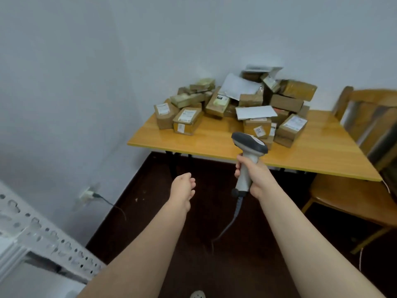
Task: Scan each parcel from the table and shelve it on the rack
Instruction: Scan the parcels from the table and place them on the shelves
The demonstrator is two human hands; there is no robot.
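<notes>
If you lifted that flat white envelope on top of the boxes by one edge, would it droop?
Probably: the white envelope looks thin and overhangs the cardboard boxes. It seems light for its size. Resting loosely on top, it might slide off if pushed.

Parcels (217, 103) — heap of brown cardboard boxes, mostly small, white labels on several, few white mailers among them; piled at far side of bench (311, 153) by wall, some stacked, some tilted. Bench top yellow wood. Scanner (249, 145) — grey-and-white handheld, dark grey head, upright in right grip (255, 175) at near bench edge, cable hanging from base. Rack (43, 235): white perforated steel frame, lower left, partly in view.
</notes>
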